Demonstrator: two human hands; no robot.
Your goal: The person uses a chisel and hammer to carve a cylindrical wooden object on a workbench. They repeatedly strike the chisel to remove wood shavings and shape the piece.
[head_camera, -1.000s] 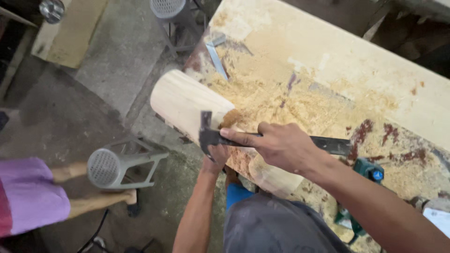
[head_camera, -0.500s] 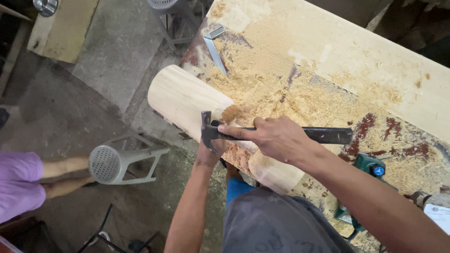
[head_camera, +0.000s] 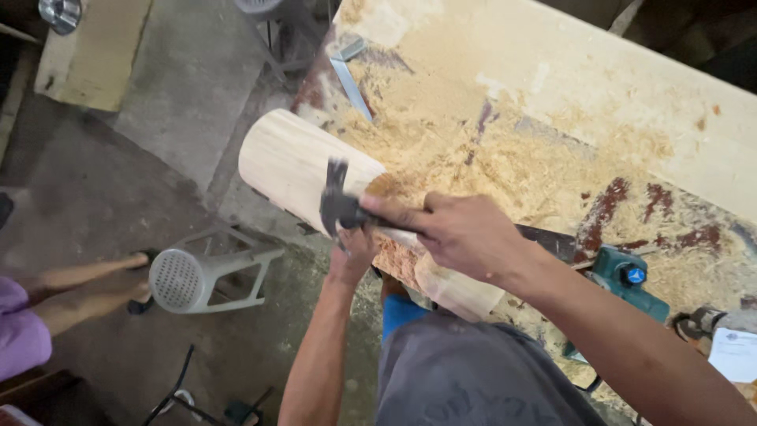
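A pale rounded wooden piece (head_camera: pixel 300 170) lies on the near edge of a sawdust-covered workbench (head_camera: pixel 568 102), its end jutting out over the floor. My right hand (head_camera: pixel 465 233) is closed around a hammer just behind its dark claw head (head_camera: pixel 337 205), which rests against the wood. My left hand (head_camera: pixel 353 254) reaches up from below and presses against the underside of the piece, mostly hidden behind the hammer head.
A metal square (head_camera: pixel 351 75) lies at the bench's far left corner. A teal power tool (head_camera: pixel 623 276) sits by my right forearm. A grey stool (head_camera: pixel 201 276) lies tipped on the concrete floor, next to another person's bare legs (head_camera: pixel 79 292).
The hammer head has shifted slightly over the wood. Both hands keep their hold while the view drifts a little.
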